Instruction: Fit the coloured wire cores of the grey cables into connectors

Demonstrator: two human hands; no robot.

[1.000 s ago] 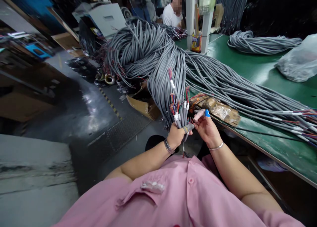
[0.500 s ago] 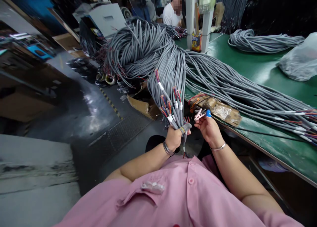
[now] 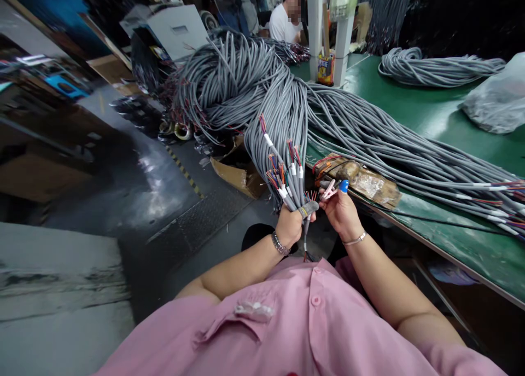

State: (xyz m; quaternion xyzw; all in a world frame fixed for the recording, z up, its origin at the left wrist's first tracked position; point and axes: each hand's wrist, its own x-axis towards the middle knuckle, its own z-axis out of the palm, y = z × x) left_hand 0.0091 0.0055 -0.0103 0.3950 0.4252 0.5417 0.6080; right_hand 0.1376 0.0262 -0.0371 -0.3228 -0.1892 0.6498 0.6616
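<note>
My left hand (image 3: 290, 223) is closed around a bunch of grey cable ends (image 3: 287, 185) that fan upward, each with white sleeves and coloured stripped wires at the tip. A grey finger cot covers its thumb. My right hand (image 3: 342, 210), with a blue cot on one fingertip, pinches a small pink clip-like tool (image 3: 328, 190) right beside the lowest cable tips. Both hands are held in front of my chest, just off the edge of the green table (image 3: 430, 119).
A large heap of long grey cables (image 3: 287, 99) spills across the green table and off its left end. A taped brown bundle (image 3: 361, 180) lies near the table edge. A plastic bag (image 3: 494, 99) and another cable coil (image 3: 438, 69) lie farther right. A person in white (image 3: 285, 23) sits at the back.
The cable bunch in my left hand tilted from upright toward the left. My right hand drew back slightly, then moved in again toward the cable tips with the pink tool.
</note>
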